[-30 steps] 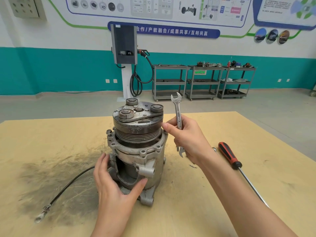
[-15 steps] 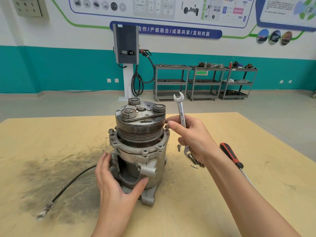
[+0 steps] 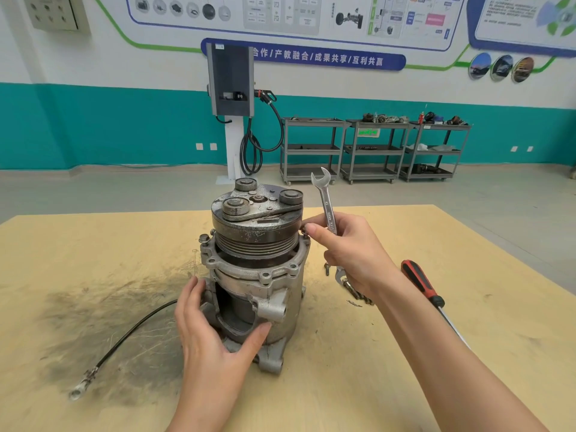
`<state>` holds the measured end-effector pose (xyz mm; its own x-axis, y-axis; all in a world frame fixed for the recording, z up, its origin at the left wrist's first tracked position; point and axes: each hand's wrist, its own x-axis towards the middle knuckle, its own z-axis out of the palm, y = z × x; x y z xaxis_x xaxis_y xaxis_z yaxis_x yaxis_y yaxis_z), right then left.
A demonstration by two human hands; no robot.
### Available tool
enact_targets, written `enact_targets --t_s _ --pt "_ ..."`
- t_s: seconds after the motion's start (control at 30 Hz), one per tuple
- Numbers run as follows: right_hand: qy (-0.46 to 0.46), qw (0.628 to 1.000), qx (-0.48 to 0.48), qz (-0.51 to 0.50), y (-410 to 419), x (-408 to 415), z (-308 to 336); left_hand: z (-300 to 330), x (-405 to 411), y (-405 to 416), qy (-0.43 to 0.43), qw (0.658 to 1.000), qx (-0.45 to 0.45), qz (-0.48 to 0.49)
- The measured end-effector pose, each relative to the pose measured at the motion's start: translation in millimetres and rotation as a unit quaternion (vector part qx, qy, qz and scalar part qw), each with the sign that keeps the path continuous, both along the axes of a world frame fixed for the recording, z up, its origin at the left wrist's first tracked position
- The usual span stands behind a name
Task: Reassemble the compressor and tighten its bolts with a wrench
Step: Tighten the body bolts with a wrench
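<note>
A grey metal compressor (image 3: 255,263) stands upright in the middle of the wooden table (image 3: 93,260), its grooved pulley and clutch plate on top. My left hand (image 3: 212,335) grips its lower body, thumb on the front and fingers round the left side. My right hand (image 3: 352,254) holds a silver open-end wrench (image 3: 325,198) upright in its palm, while thumb and forefinger pinch a small bolt (image 3: 304,229) at the flange's right rim. Another bolt head (image 3: 204,239) sits on the flange's left side.
Loose bolts (image 3: 355,291) lie on the table just right of the compressor, partly behind my right hand. A red-and-black screwdriver (image 3: 420,283) lies further right. A black cable (image 3: 124,338) with a ring terminal trails to the left over a dark grease stain. Tool carts stand by the far wall.
My right hand, with the wrench, has shifted slightly and its fingertips are now at the bolt on the flange's right rim. My left hand stays on the compressor body.
</note>
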<state>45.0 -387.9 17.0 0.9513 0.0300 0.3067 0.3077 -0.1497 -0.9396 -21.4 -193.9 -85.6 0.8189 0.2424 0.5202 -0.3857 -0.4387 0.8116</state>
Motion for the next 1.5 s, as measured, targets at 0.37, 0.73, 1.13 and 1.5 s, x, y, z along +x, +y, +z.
enact_targets --t_s 0.37,0.73,1.13,1.5 --pt "-0.003 1.0 -0.018 0.007 1 -1 1 -4 1 0 -0.003 1.0 0.009 0.009" --pt "0.005 1.0 -0.01 0.002 2 -1 0 -2 1 1 -0.016 1.0 0.003 -0.001" --pt "0.021 1.0 0.015 0.008 2 -3 3 -7 3 2 -0.022 1.0 0.017 0.004" --pt "0.026 0.999 0.018 0.009 1 -2 2 -3 1 1 -0.001 1.0 0.018 0.008"
